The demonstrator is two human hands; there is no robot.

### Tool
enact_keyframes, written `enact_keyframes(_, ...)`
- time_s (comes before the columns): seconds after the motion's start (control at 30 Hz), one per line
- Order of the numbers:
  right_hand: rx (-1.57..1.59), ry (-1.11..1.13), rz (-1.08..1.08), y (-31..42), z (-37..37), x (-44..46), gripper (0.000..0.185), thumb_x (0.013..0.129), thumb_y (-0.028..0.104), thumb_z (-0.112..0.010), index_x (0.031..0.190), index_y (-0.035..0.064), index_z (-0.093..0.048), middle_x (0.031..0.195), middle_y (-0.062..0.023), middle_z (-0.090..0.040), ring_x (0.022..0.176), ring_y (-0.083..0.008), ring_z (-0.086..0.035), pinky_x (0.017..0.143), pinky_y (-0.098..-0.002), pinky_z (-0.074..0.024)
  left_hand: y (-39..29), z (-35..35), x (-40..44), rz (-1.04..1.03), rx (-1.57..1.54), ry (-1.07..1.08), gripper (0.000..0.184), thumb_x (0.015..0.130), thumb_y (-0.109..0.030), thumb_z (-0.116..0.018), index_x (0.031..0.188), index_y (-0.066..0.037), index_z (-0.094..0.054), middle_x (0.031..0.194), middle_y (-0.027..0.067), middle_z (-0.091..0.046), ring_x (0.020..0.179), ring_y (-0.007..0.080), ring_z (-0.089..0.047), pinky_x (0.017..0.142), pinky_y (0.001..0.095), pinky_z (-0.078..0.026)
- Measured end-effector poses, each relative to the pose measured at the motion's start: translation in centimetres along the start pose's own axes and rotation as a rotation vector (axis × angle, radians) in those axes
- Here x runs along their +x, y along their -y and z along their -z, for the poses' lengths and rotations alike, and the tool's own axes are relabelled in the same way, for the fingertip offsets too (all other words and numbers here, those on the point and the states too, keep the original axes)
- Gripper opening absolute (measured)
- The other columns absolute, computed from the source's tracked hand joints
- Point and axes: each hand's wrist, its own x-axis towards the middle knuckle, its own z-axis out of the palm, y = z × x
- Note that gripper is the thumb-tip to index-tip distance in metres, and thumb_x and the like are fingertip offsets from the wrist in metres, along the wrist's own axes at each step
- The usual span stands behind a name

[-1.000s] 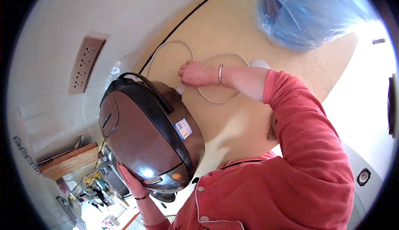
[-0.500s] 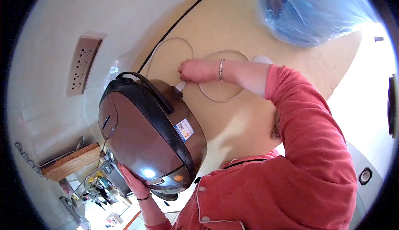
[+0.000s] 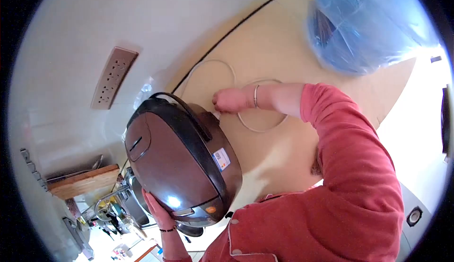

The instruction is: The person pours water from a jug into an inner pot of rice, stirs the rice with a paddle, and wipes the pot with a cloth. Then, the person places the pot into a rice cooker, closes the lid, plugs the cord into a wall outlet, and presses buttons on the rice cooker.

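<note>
A brown and black rice cooker point(image 3: 172, 155) stands on the pale tabletop point(image 3: 269, 39), its black handle folded back over the lid. My left hand point(image 3: 158, 211), with a dark bead bracelet, lies flat against the cooker's side near the front panel. At the cooker's rear corner, my right hand point(image 3: 231, 101), wearing a silver bangle, is closed round the white plug point(image 3: 217, 115) of a cord. The plug's tip is at the socket on the cooker, partly hidden by my fingers. The white cord point(image 3: 257, 130) loops over the tabletop behind my right wrist.
A wall socket strip point(image 3: 114, 78) is on the left wall. A blue plastic bag point(image 3: 369, 30) rests at the table's far right. Along the wall runs a black cable point(image 3: 236, 25). Lower left are a wooden shelf point(image 3: 85, 182) and a rack of kitchen items point(image 3: 113, 214).
The whole view has shifted, so the cooker, bag and wall sockets appear further right and lower. My right hand stays at the plug, and my left hand remains on the cooker.
</note>
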Motion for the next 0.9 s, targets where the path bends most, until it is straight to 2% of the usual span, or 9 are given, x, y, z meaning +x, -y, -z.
enact_keyframes(0.1, 0.022, 0.057, 0.027, 0.1, 1.8, 1.3, 0.010, 0.069, 0.016, -0.059, 0.066, 0.0061, -0.061, 0.079, -0.0116, -0.059, 0.082, -0.0306, -0.057, 0.071, -0.0397, -0.0472, -0.1, 0.0, -0.5, -0.030, 0.033, 0.008, 0.059, 0.095, -0.043, -0.036, 0.138, -0.003, -0.026, 0.134, 0.0101, -0.037, 0.120, 0.0217, -0.038, 0.100, 0.0323, -0.030)
enact_keyframes(0.17, 0.103, 0.494, -0.159, 1.7, 7.8, 2.8, 0.012, 0.072, 0.015, -0.058, 0.066, 0.0058, -0.061, 0.083, -0.0132, -0.060, 0.085, -0.0328, -0.056, 0.071, -0.0396, -0.0474, -0.3, -0.1, -0.7, -0.008, 0.012, -0.034, 0.058, 0.095, -0.042, -0.036, 0.138, -0.003, -0.026, 0.134, 0.0101, -0.037, 0.121, 0.0214, -0.037, 0.101, 0.0318, -0.029)
enact_keyframes(0.3, 0.097, 0.500, -0.413, -2.8, 5.2, 9.7, 0.012, 0.074, 0.016, -0.058, 0.072, 0.0053, -0.062, 0.090, -0.0143, -0.061, 0.089, -0.0352, -0.056, 0.073, -0.0377, -0.0480, 0.8, 0.5, -0.7, -0.047, 0.037, -0.060, 0.057, 0.096, -0.039, -0.036, 0.138, -0.003, -0.026, 0.136, 0.0112, -0.036, 0.123, 0.0211, -0.035, 0.103, 0.0310, -0.026)
enact_keyframes(0.37, 0.021, -0.025, -0.171, -5.6, 0.2, 12.4, 0.014, 0.074, 0.018, -0.057, 0.079, 0.0053, -0.062, 0.093, -0.0138, -0.061, 0.091, -0.0351, -0.056, 0.076, -0.0385, -0.0478, 0.9, 0.5, -0.4, -0.061, 0.088, -0.049, 0.056, 0.096, -0.038, -0.036, 0.138, -0.002, -0.027, 0.135, 0.0120, -0.036, 0.123, 0.0213, -0.035, 0.103, 0.0311, -0.026)
enact_keyframes(0.5, -0.004, -0.046, -0.220, -3.6, -1.5, 13.5, 0.018, 0.080, 0.019, -0.052, 0.087, 0.0071, -0.064, 0.090, -0.0129, -0.063, 0.091, -0.0295, -0.060, 0.081, -0.0400, -0.0458, 1.0, 0.4, -0.5, -0.065, 0.166, -0.105, 0.054, 0.097, -0.037, -0.034, 0.135, 0.000, -0.030, 0.133, 0.0147, -0.040, 0.121, 0.0233, -0.037, 0.102, 0.0312, -0.027)
enact_keyframes(0.63, -0.207, 0.287, -0.416, -3.0, 1.7, 12.7, 0.016, 0.077, 0.017, -0.055, 0.086, 0.0089, -0.066, 0.089, -0.0132, -0.064, 0.091, -0.0290, -0.059, 0.079, -0.0395, -0.0468, 0.2, 0.1, -0.8, -0.089, 0.194, -0.092, 0.052, 0.096, -0.034, -0.036, 0.134, 0.001, -0.032, 0.132, 0.0158, -0.041, 0.121, 0.0237, -0.038, 0.102, 0.0310, -0.028)
enact_keyframes(0.73, -0.203, 0.247, -0.465, -3.2, 6.6, 9.0, 0.018, 0.075, 0.016, -0.057, 0.090, 0.0079, -0.062, 0.089, -0.0143, -0.063, 0.089, -0.0309, -0.059, 0.075, -0.0397, -0.0479, -0.8, -0.5, -1.1, -0.070, 0.197, -0.108, 0.051, 0.096, -0.033, -0.037, 0.135, 0.001, -0.032, 0.132, 0.0169, -0.042, 0.121, 0.0251, -0.040, 0.101, 0.0314, -0.029)
enact_keyframes(0.8, -0.126, -0.114, -0.611, -2.4, 10.0, 6.7, 0.019, 0.079, 0.016, -0.054, 0.095, 0.0068, -0.056, 0.089, -0.0147, -0.062, 0.084, -0.0331, -0.059, 0.072, -0.0403, -0.0480, -0.5, -0.4, -1.0, -0.060, 0.171, -0.126, 0.052, 0.096, -0.032, -0.038, 0.135, 0.002, -0.031, 0.132, 0.0184, -0.042, 0.121, 0.0263, -0.041, 0.100, 0.0310, -0.031)
enact_keyframes(0.9, 0.012, -0.464, -0.436, -1.4, 12.3, 4.7, 0.017, 0.082, 0.015, -0.052, 0.095, 0.0038, -0.050, 0.091, -0.0163, -0.059, 0.081, -0.0350, -0.058, 0.071, -0.0419, -0.0471, -0.7, -0.4, -1.1, -0.074, 0.159, -0.121, 0.053, 0.095, -0.033, -0.039, 0.135, 0.001, -0.031, 0.131, 0.0189, -0.043, 0.120, 0.0265, -0.042, 0.099, 0.0309, -0.032)
